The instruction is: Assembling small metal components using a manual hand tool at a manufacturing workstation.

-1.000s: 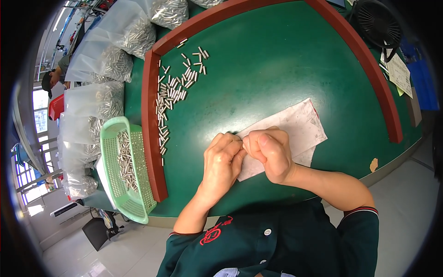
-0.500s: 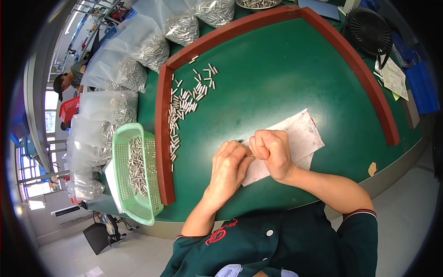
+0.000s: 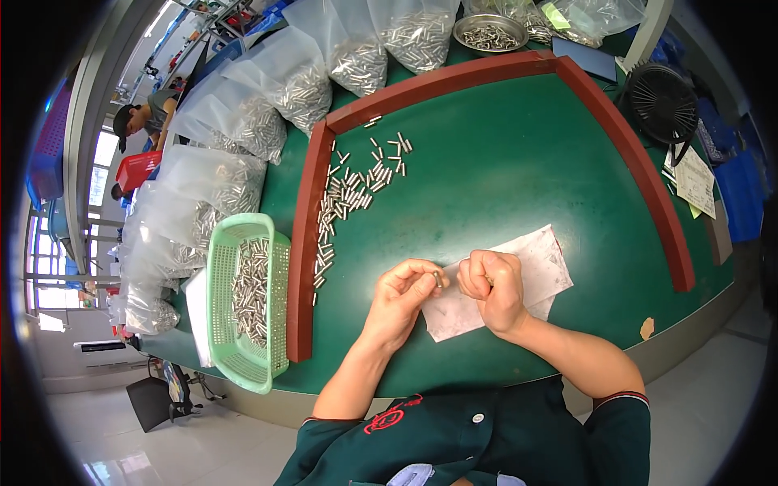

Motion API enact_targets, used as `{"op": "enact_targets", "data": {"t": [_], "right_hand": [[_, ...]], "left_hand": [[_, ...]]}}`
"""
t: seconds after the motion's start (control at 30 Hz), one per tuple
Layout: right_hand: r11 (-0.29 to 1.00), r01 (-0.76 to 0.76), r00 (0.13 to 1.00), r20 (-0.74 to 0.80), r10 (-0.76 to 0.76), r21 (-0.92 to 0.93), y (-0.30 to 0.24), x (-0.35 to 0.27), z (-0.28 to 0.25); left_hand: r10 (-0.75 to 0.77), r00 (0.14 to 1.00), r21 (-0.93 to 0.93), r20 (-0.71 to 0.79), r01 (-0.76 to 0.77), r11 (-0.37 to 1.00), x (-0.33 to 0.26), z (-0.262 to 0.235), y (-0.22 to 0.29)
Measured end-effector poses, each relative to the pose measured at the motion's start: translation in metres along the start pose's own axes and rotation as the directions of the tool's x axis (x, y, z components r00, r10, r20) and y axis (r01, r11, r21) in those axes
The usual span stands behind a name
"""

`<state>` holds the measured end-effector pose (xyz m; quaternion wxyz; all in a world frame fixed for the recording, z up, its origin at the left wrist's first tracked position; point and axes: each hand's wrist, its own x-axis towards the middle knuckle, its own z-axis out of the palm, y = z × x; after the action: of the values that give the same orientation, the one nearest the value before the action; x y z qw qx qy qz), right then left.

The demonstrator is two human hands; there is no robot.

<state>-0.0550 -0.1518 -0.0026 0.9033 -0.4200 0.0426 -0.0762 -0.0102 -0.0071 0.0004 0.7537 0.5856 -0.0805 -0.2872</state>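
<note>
Between the thumb and fingertips of my left hand (image 3: 403,298) is a small metal pin (image 3: 438,279). Close to its right, my right hand (image 3: 496,292) is curled into a fist; whatever lies inside its fingers is hidden. Both hands are over a stained whitish cloth (image 3: 531,257) spread on the green tabletop (image 3: 478,162). Off to the left, a loose pile of short, shiny metal pins (image 3: 350,193) lies against the red-brown wooden rail (image 3: 302,267).
A light-green plastic basket (image 3: 279,312) with many pins stands left of the rail. Clear bags (image 3: 300,89) of pins line the far left. At the back are a metal bowl (image 3: 462,34) and a black fan (image 3: 660,101). A person (image 3: 150,117) sits beyond the bags.
My hands have drawn apart from each other, and the pin in the left fingers now shows. The whole view has shifted, with the table sitting lower in the picture.
</note>
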Motion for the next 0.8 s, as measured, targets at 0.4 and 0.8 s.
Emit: {"op": "enact_targets", "data": {"t": [0.4, 0.8], "right_hand": [[1.0, 0.025, 1.0, 0.012, -0.025, -0.007, 0.002, 0.002, 0.001], [1.0, -0.022, 0.999, 0.026, 0.022, -0.002, -0.002, -0.002, 0.0]], "left_hand": [[-0.269, 0.963, -0.368, -0.03, 0.239, 0.899, 0.009, -0.003, 0.016], [0.366, 0.918, 0.957, -0.156, 0.049, 0.286, 0.057, -0.042, 0.054]]}}
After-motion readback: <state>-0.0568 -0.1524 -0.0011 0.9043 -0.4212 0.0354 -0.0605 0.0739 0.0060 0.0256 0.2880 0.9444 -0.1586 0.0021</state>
